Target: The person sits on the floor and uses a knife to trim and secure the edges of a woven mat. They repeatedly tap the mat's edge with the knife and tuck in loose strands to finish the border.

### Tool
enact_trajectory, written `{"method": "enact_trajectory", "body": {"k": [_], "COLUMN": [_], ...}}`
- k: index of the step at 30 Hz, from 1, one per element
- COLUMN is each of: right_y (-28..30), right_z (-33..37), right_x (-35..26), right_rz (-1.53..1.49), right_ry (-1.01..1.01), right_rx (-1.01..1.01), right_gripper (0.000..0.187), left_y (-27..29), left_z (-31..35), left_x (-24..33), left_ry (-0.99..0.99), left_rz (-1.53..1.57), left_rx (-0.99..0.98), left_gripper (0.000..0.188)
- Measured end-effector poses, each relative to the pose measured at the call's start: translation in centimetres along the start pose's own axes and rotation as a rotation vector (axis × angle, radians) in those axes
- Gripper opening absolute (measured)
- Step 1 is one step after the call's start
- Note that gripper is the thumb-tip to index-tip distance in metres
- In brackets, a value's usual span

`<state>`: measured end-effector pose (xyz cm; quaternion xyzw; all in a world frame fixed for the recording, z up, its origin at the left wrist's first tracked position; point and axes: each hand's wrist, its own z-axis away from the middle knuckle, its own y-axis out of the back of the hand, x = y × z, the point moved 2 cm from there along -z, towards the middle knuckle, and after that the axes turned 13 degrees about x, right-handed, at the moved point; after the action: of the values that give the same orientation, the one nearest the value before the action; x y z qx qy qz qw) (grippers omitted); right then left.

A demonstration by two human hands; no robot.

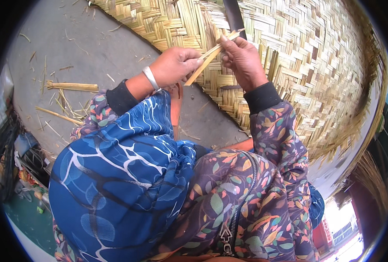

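Note:
Pale split reed strips (211,54) stretch between my two hands, just above the edge of a large woven reed mat (290,83). My left hand (173,65), with a silver bangle (151,78) at its wrist, pinches the lower end of the strips. Higher up and to the right, my right hand (243,56) grips their other end between thumb and fingers. One flat strip end slants down below the left fingertips. A dark flat bar (234,16) lies on the mat beyond the right hand, which partly hides it.
Cut reed pieces (74,86) and thin scraps lie on the grey floor (115,48) to the left. The mat curves up along the right side, with loose reed ends at its rim. A reed bundle (370,179) stands at the far right. Blue patterned cloth (120,174) covers my lap.

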<state>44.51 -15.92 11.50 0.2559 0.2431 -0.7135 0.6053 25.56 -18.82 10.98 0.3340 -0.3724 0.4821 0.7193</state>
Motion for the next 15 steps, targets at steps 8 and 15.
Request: {"method": "enact_trajectory", "body": {"k": [8, 15], "right_y": [-0.1, 0.3], "right_z": [-0.2, -0.5], "right_x": [0.1, 0.0], "right_rz": [-0.084, -0.110], "right_ry": [-0.041, -0.031], "right_rx": [0.031, 0.014], "right_gripper": [0.020, 0.020], "left_y": [-1.4, -1.3], "left_z": [1.1, -0.1], "left_x": [0.0, -1.8], "left_ry": [-0.692, 0.392], "left_rz": [-0.565, 0.490], "left_rx": [0.358, -0.005], "left_gripper": [0.027, 0.027]}}
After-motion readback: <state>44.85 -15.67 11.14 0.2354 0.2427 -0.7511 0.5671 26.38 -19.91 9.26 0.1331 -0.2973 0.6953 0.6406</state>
